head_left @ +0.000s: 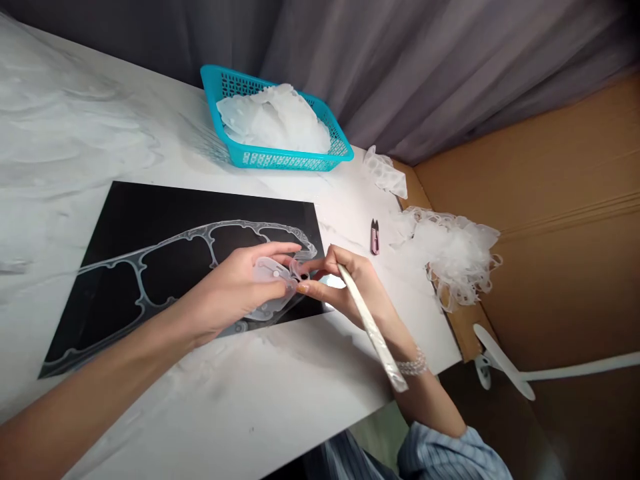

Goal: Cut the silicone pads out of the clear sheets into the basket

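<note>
My left hand [230, 287] holds a small translucent, plastic- or silicone-like piece [267, 270] between thumb and fingers. A thin translucent frame with large openings [138, 283] lies across a black mat [150, 203] and runs up to my hands. At the piece's right end, my right hand [353, 280] pinches a curled translucent strip [297, 268] with thumb and forefinger. A white wrapped stick-like tool [373, 327] is also tucked in my right hand, its long end pointing towards me. Its working tip is hidden by the fingers.
Behind the mat stands a turquoise basket [290, 161] of translucent white pieces [280, 120]. Pink-handled thread snips [375, 239] lie to the right. Further right, a tangled heap of translucent scraps [445, 247] rests at the table edge beside a cardboard box [550, 180].
</note>
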Demonstrator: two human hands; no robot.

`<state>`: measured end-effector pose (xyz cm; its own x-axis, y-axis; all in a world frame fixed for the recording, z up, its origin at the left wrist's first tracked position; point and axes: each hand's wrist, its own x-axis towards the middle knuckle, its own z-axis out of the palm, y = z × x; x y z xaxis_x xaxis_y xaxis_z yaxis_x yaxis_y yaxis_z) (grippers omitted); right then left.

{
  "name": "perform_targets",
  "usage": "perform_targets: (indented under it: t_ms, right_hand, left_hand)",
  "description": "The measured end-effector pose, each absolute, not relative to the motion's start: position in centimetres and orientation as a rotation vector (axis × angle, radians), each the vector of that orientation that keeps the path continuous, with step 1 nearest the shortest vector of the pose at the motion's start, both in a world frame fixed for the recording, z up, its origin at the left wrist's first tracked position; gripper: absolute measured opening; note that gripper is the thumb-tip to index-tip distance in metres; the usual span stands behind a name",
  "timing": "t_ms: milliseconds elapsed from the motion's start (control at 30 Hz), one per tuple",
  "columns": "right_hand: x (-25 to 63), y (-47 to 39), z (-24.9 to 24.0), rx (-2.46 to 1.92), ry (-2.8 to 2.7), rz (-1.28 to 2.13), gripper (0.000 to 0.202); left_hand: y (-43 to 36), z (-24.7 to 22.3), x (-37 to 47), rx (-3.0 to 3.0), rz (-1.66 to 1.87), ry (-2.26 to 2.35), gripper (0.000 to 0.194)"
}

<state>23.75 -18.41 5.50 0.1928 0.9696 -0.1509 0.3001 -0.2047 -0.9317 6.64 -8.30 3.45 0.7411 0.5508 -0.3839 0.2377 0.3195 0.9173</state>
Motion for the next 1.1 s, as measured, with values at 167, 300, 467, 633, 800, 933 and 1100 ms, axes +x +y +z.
perform_targets:
  t_ms: [167,300,467,633,800,933,1100]
  right_hand:
    - [23.2,-18.1,4.8,-1.541,-1.124,1.131,0.047]
    - [23.3,-18.2,4.7,-1.541,-1.107,1.047,0.044]
    - [23.2,-18.5,4.6,-1.553,-1.136,0.948,0.044]
    - [23.0,-18.8,4.8,-1.537,-1.220,0.942,0.044]
    - [22.8,-19.1,4.9,-1.563,-1.333,0.835,0.043]
    - [22.8,-19.5,4.8,-1.599,-1.442,0.706,0.041]
    - [22.3,-19.8,3.9,-1.626,-1.580,0.483,0.037]
  left_hand:
    - [-8.5,3.3,6.7,1.368,0.254,0.808,0.061]
    - [-8.4,3.4,6.4,1.149,0.171,0.780,0.068]
    - [-8.1,3.5,6.3,1.043,0.149,0.729,0.071]
    - [-7.9,3.3,6.3,1.070,0.150,0.702,0.069]
    - [-7.9,3.0,6.1,1.103,0.132,0.666,0.071]
    - [-7.7,2.9,5.9,1.112,0.098,0.644,0.073]
    - [-7.8,2.9,5.8,1.075,0.051,0.650,0.073]
